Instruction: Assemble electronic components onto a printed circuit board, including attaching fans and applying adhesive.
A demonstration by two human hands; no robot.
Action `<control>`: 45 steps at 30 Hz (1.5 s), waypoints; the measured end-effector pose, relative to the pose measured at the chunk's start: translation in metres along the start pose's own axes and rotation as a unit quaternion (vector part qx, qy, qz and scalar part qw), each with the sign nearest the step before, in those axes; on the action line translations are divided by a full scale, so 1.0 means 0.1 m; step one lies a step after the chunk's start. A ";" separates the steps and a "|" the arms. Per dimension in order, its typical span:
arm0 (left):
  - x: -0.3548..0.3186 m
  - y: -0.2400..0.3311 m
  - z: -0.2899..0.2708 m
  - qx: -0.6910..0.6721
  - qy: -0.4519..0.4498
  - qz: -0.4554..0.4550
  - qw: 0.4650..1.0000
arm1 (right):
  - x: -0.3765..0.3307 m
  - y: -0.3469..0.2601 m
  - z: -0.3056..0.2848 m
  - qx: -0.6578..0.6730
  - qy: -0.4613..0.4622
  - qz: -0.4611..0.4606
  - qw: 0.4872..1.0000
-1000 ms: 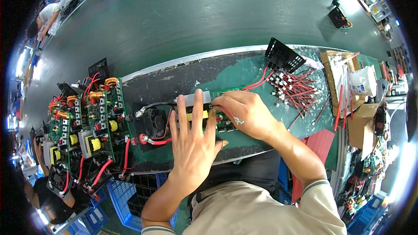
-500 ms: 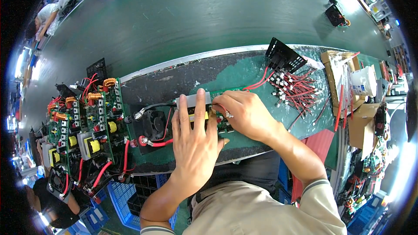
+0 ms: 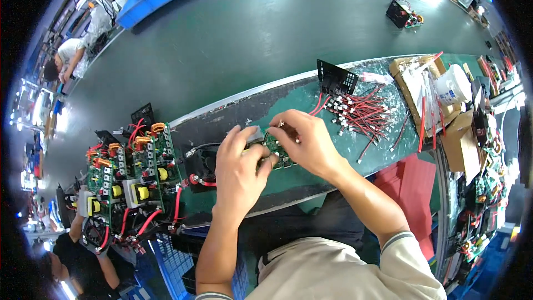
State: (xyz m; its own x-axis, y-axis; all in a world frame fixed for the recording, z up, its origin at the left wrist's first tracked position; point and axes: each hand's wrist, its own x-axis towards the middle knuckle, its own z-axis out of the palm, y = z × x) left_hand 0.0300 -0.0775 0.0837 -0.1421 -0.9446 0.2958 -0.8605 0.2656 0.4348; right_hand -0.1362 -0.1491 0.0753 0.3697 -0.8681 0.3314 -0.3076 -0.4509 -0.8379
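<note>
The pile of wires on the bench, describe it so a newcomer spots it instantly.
On the green workbench, look to the right of the right hand. A loose pile of thin red-and-black wires lies next to a black perforated panel. Its many small white connectors set it apart from the plain red wires on its left.

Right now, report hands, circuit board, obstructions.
Left hand and right hand at circuit board, grips unclear. Hands partly hide it. Wire pile to the right, clear of both.

Wire bundle (image 3: 363,112) on bench (image 3: 338,158), R of PCB (image 3: 273,143).
</note>
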 end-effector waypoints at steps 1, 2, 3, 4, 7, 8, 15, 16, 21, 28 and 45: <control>0.06 0.01 -0.01 0.005 0.000 0.007 1.000 | -0.02 -0.01 -0.03 0.003 0.028 -0.002 1.000; 0.15 0.04 0.00 -0.074 0.032 -0.007 0.997 | -0.04 -0.04 -0.08 0.012 0.030 0.025 0.999; 0.25 0.08 0.02 -0.153 0.064 -0.023 0.986 | -0.05 -0.08 -0.14 0.021 0.030 0.050 0.998; 0.31 0.12 0.05 -0.188 0.069 -0.042 0.979 | -0.08 -0.08 -0.17 0.021 0.038 0.047 0.998; 0.41 0.10 0.05 -0.179 0.019 -0.003 0.984 | -0.21 -0.09 -0.24 0.025 0.029 0.030 0.999; 0.42 0.08 0.05 -0.181 0.010 0.010 0.983 | -0.24 -0.12 -0.27 0.047 0.025 0.052 0.997; 0.41 0.12 0.07 -0.230 -0.017 -0.016 0.973 | -0.37 0.00 -0.32 0.134 0.037 0.176 0.974; 0.40 0.08 0.10 -0.229 -0.015 -0.014 0.973 | -0.38 0.02 -0.33 0.187 0.021 0.231 0.954; 0.39 0.07 0.17 -0.354 -0.048 -0.124 0.926 | -0.34 0.08 -0.41 0.251 -0.008 0.255 0.934; 0.50 0.26 0.18 -0.273 -0.058 -0.075 0.957 | -0.31 0.12 -0.50 0.125 0.026 0.125 0.984; 0.49 0.10 0.29 -0.469 -0.064 -0.133 0.871 | 0.47 0.20 -1.14 -0.227 -0.002 0.146 0.963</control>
State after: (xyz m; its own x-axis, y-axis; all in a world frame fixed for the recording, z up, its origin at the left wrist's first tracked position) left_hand 0.0002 -0.1267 0.0779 -0.1027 -0.9947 0.0071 -0.1026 0.0177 0.9946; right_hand -0.2256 -0.2226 0.1232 0.2119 -0.9713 0.1081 -0.7505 -0.2326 -0.6186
